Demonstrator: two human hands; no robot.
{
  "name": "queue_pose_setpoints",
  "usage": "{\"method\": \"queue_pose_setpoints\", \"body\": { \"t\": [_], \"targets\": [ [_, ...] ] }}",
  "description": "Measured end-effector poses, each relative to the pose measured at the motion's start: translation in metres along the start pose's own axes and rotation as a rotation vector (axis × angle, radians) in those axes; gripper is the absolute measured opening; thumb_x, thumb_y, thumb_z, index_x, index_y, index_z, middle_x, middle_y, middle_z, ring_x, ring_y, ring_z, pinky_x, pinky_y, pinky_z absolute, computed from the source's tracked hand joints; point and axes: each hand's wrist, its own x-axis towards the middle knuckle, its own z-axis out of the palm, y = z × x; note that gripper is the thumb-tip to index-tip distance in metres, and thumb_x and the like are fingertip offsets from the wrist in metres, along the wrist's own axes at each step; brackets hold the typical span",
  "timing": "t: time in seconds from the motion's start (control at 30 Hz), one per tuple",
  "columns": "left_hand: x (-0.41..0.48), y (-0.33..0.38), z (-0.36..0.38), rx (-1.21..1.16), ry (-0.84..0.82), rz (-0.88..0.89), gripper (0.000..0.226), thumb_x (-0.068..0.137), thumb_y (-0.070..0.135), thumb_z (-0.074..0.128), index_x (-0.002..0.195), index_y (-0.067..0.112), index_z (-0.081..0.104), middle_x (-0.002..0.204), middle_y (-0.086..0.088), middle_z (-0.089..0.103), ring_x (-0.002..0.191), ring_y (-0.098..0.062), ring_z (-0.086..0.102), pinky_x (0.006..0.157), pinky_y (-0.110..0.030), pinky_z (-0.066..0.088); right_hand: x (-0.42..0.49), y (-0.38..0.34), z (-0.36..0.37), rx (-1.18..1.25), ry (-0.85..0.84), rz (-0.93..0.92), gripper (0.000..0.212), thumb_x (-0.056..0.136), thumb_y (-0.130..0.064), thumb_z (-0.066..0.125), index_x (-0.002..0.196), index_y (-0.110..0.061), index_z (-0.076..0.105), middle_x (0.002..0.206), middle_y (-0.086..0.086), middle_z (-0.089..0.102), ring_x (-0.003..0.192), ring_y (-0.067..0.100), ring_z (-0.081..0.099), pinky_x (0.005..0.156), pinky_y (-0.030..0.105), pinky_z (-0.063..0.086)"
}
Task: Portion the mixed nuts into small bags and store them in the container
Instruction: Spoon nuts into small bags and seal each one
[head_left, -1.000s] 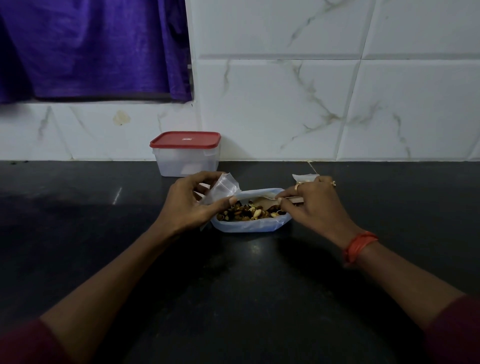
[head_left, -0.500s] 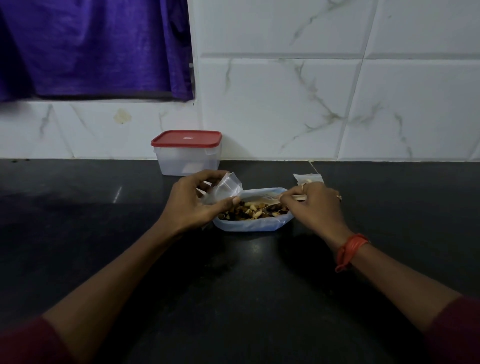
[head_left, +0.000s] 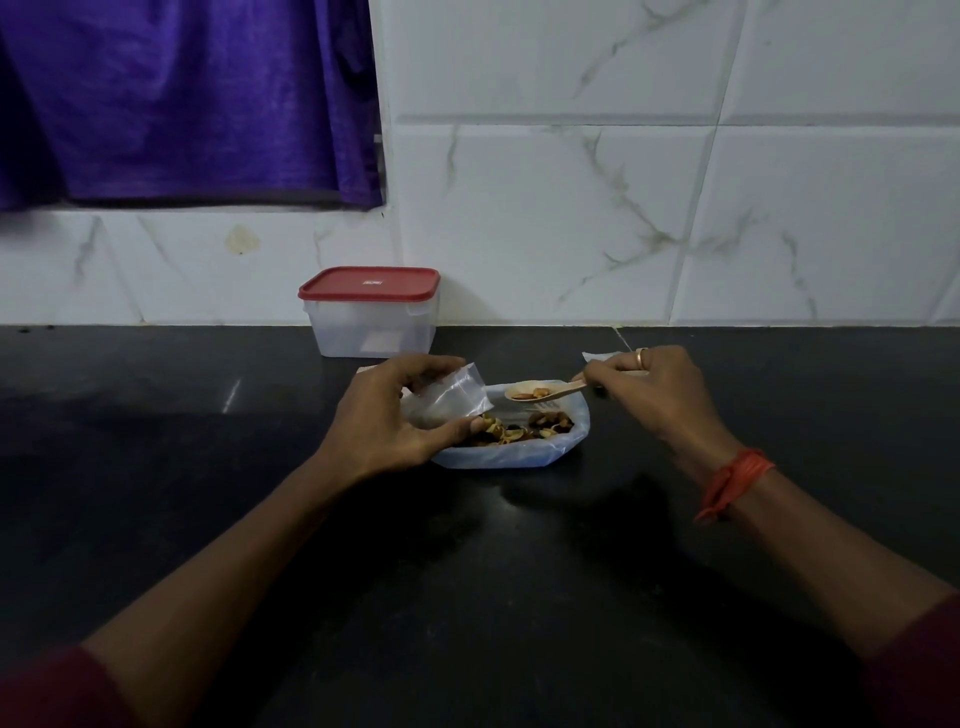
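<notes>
Fingers (head_left: 415, 370) of the left hand (head_left: 384, 421) curl over the top of a small clear bag (head_left: 452, 397), thumb pressed under it, so the bag is pinched between them with its mouth turned toward the right. Right hand (head_left: 654, 395): fingertips closed together on the handle of a pale spoon (head_left: 540, 391), held roughly level above the far rim of the nut bag. Spoon bowl carries a few nuts and sits just right of the small bag's mouth, not touching it. Mixed nuts (head_left: 519, 428) lie in a larger open plastic bag (head_left: 509, 457) resting on the dark counter (head_left: 467, 571), directly below both hands. Left thumb tip is over this bag's near left edge. Container (head_left: 371, 325) with red lid (head_left: 369, 283) on stands behind, against the white marble-pattern wall tiles (head_left: 571, 208), well apart from the hands. Small white item (head_left: 595, 356) partly hidden behind the right hand; cannot tell what. Orange thread band (head_left: 732, 480) on right wrist, ring (head_left: 642, 358) on one finger. Purple curtain (head_left: 182, 98) hangs upper left.
</notes>
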Motion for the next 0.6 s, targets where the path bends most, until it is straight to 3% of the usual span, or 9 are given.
{"method": "queue_pose_setpoints", "body": {
  "t": [0.2, 0.4, 0.5, 0.6],
  "targets": [
    [0.001, 0.002, 0.001, 0.031, -0.009, 0.002, 0.078, 0.064, 0.073, 0.067, 0.13, 0.032, 0.061, 0.116, 0.017, 0.064, 0.101, 0.003, 0.057, 0.078, -0.012, 0.042, -0.01, -0.009, 0.005, 0.073, -0.018, -0.059, 0.013, 0.078, -0.03, 0.072, 0.083, -0.024, 0.082, 0.081, -0.012, 0.075, 0.089, 0.0, 0.065, 0.072, 0.019, 0.049],
    [0.002, 0.002, -0.002, 0.05, 0.023, -0.004, 0.073, 0.066, 0.072, 0.067, 0.128, 0.035, 0.061, 0.108, 0.03, 0.058, 0.1, 0.009, 0.056, 0.072, -0.004, 0.041, -0.012, -0.01, 0.0, -0.121, 0.091, -0.183, 0.012, 0.08, -0.033, 0.074, 0.082, -0.024, 0.081, 0.077, -0.008, 0.074, 0.072, 0.001, 0.062, 0.063, 0.018, 0.046],
    [0.002, 0.002, -0.002, 0.048, 0.034, -0.012, 0.069, 0.066, 0.07, 0.07, 0.126, 0.037, 0.061, 0.107, 0.032, 0.058, 0.099, 0.008, 0.056, 0.074, -0.008, 0.041, -0.014, -0.007, -0.001, -0.277, 0.122, -0.301, 0.012, 0.078, -0.039, 0.072, 0.077, -0.029, 0.079, 0.066, -0.012, 0.068, 0.069, 0.008, 0.064, 0.082, 0.033, 0.049],
    [0.002, 0.001, -0.002, 0.045, 0.03, -0.019, 0.07, 0.065, 0.072, 0.067, 0.126, 0.039, 0.061, 0.107, 0.033, 0.058, 0.099, 0.008, 0.056, 0.075, -0.011, 0.043, -0.016, -0.003, 0.002, -0.422, 0.136, -0.433, 0.017, 0.079, -0.044, 0.067, 0.076, -0.031, 0.079, 0.063, -0.014, 0.066, 0.066, 0.009, 0.057, 0.089, 0.038, 0.033]
  ]
}}
